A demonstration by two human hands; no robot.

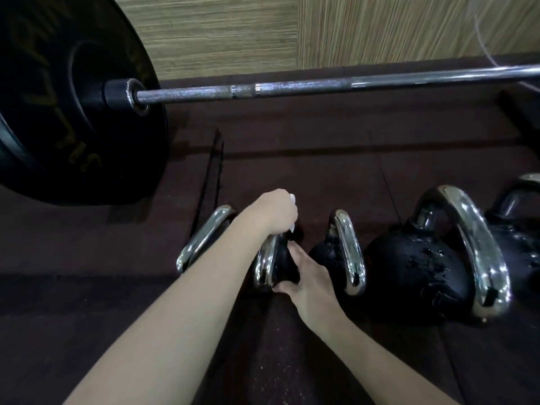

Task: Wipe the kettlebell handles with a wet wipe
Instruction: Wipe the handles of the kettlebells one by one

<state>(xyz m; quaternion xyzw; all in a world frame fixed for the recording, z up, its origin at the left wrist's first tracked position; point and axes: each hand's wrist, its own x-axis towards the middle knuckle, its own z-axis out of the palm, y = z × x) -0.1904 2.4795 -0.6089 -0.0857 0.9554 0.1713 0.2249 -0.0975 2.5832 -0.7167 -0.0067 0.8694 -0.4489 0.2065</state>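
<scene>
Five kettlebells stand in a row on the dark rubber floor, their chrome handles catching the light. The second kettlebell (285, 263) from the left is the one being handled: the left hand (273, 211) is closed in a fist around the far end of its chrome handle (264, 266), and slivers of a white wet wipe (292, 197) show at the top and underside of that fist. The left fingers are wrapped tight on wipe and handle together. The right hand (309, 283) rests against the black body of the same kettlebell from the near right side, its fingers spread loosely and pressed on the ball, not clenched.

Just left of it, the first kettlebell handle (201, 239) pokes out from behind the left forearm. To the right comes a third kettlebell (347, 252), then a larger fourth one (420, 273) whose black body is speckled with glints, and a fifth (520, 229) cut off by the picture's right edge.

Farther back on the floor lies a barbell (321, 86), its steel bar running across the view, with a big black weight plate (73, 97) on its left end. Behind it rises a wood-grain wall (233, 33).
</scene>
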